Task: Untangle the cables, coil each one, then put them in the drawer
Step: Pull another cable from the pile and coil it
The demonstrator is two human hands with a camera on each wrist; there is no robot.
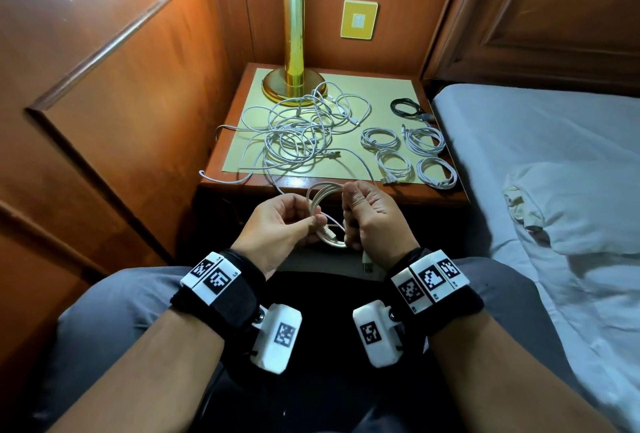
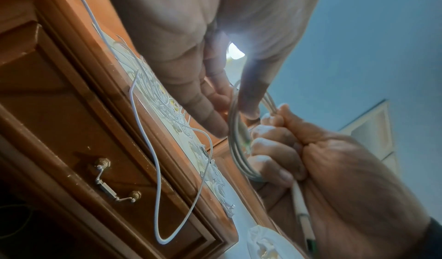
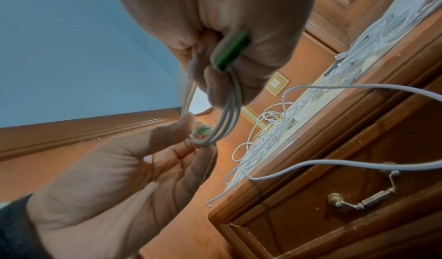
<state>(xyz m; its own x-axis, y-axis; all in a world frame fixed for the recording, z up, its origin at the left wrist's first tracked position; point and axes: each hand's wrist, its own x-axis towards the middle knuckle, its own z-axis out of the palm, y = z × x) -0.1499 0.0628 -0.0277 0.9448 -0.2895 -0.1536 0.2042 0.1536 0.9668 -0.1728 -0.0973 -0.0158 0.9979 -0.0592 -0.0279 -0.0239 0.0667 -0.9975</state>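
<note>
1. A small white coil (image 1: 323,214) was being held low in the centre of the head view, just in front of the nightstand (image 1: 446,197), probably so the loops could be formed in the air, clear of the mess on top.
2. The coil was pinched on its left side by the left hand (image 1: 280,224), thumb against fingertips. That looked like the anchor point, so the loops wouldn't spring apart.
3. The right hand (image 1: 372,221) was curled round the coil's right side, with a USB plug (image 1: 367,264) sticking out below the fist. It seemed the loose end was being kept in there for tucking.
4. The cable itself looked thin, white and rubbery, gathered into a few loose rounds. In the right wrist view the strands were seen bunched side by side.
5. On the nightstand, a big white tangle (image 1: 298,134) was left at mid-frame, with one strand draped over the front edge.
6. To the right of it, four white coiled cables (image 1: 408,155) and a black coiled cable (image 1: 407,108) had been set out, presumably parked until drawer time.
7. The drawer (image 2: 79,149) was seen shut in the left wrist view, so stowing wasn't started yet.
</note>
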